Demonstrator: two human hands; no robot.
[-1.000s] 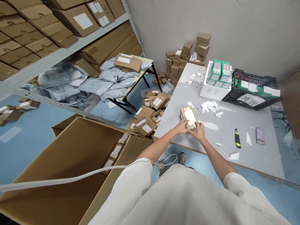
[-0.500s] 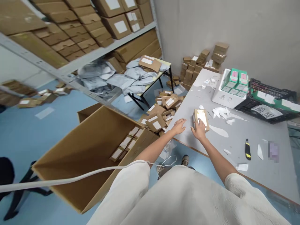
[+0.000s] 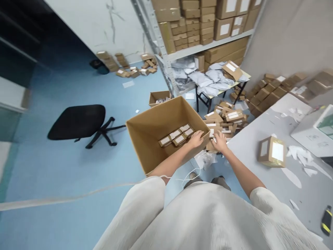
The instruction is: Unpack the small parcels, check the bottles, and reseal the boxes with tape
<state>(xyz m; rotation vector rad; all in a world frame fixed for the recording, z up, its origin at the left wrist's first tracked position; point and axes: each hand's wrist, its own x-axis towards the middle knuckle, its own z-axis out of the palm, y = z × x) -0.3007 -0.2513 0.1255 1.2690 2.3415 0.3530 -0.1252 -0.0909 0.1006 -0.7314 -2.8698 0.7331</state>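
A large cardboard carton stands open on the floor in front of me, with several small labelled boxes laid flat on its bottom. My left hand is over the carton's right side near the rim, fingers stretched out; whether it touches the cardboard I cannot tell. Just right of that rim, my right hand has its fingers apart and holds nothing, in front of a heap of labelled parcels. On the grey table to my right sits a small taped box with a white label, apart from both hands.
The grey table also bears paper scraps, a yellow-black cutter and a white box. A black chair stands left. Behind are a loaded shelf and grey mailing bags. A white cable crosses low.
My view has swung left. My right hand has left the small box on the table and come near the carton. My left hand has moved from beside the table over the carton's side.
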